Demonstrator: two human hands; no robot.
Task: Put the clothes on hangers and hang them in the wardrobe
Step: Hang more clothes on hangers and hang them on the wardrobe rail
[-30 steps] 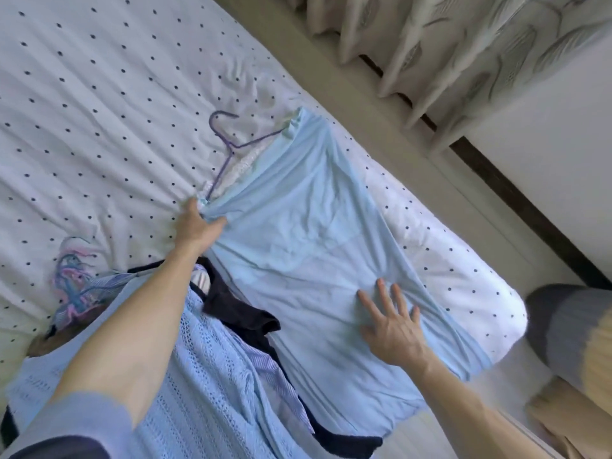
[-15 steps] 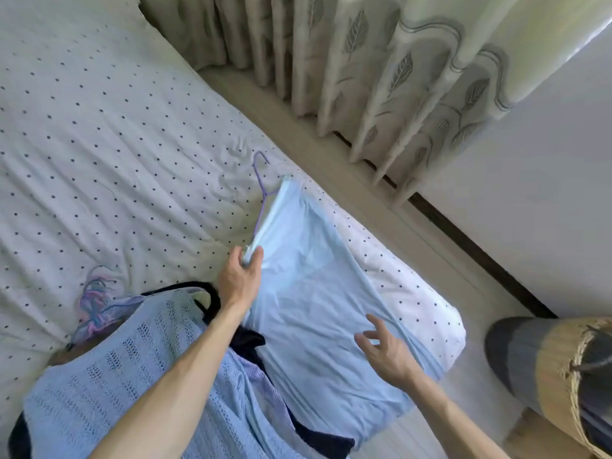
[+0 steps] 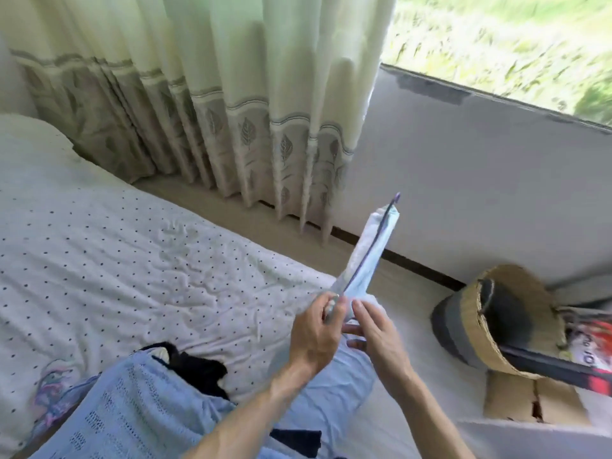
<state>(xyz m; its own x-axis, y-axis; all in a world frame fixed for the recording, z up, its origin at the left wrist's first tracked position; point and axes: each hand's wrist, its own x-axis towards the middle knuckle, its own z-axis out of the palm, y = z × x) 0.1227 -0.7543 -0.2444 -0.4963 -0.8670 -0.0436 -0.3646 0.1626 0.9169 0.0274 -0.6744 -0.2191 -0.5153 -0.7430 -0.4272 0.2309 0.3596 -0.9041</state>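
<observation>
Head view: blue garment (image 3: 366, 263) pinched between left hand (image 3: 314, 332) and right hand (image 3: 379, 332) fingers (image 3: 363, 311).

window: bright glass window (image 3: 496, 38), blurred greenery outside
curtain: cream pleated curtain (image 3: 231, 94), leaf-print hem
wall: plain white wall (image 3: 463, 177), dark skirting
floor: beige floor strip (image 3: 265, 223)
bed: white black-dotted bedsheet (image 3: 116, 243)

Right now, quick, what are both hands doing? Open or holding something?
Left hand: closed, gripping the end of the purple hanger.
Right hand: closed, fingers curled on the blue garment beside it.
</observation>
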